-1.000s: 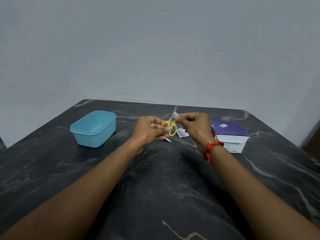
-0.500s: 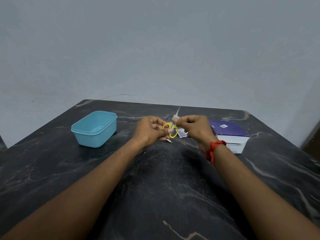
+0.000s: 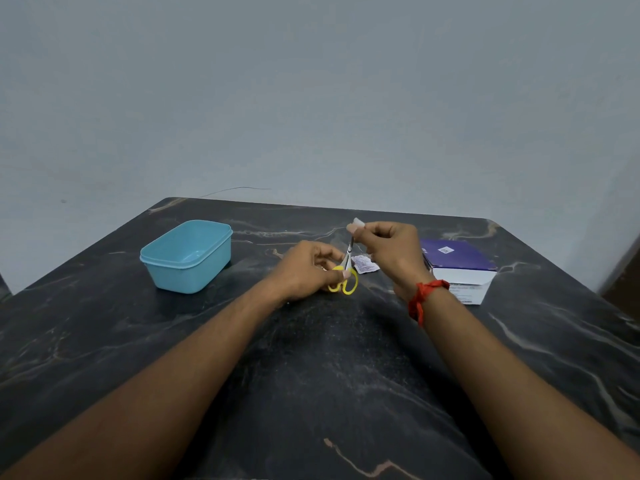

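My left hand (image 3: pixel 304 268) grips a small pair of scissors (image 3: pixel 346 271) by its yellow handles, blades pointing up and slightly right. My right hand (image 3: pixel 391 251) is just right of the blades and a little higher, with a red thread around the wrist. Its thumb and forefinger pinch a small white piece (image 3: pixel 356 223) right at the blade tips. I cannot tell what the piece is. A small printed white sachet (image 3: pixel 364 265) lies flat on the table between the two hands.
A dark marble table (image 3: pixel 311 375) reaches to a grey wall. An open light-blue plastic tub (image 3: pixel 188 254) stands at the left. On the right a purple and white carton (image 3: pixel 457 268) sits close to my right wrist.
My left hand has lowered the scissors toward the table. My right hand has lifted slightly, and the white piece now sits at the blade tips.
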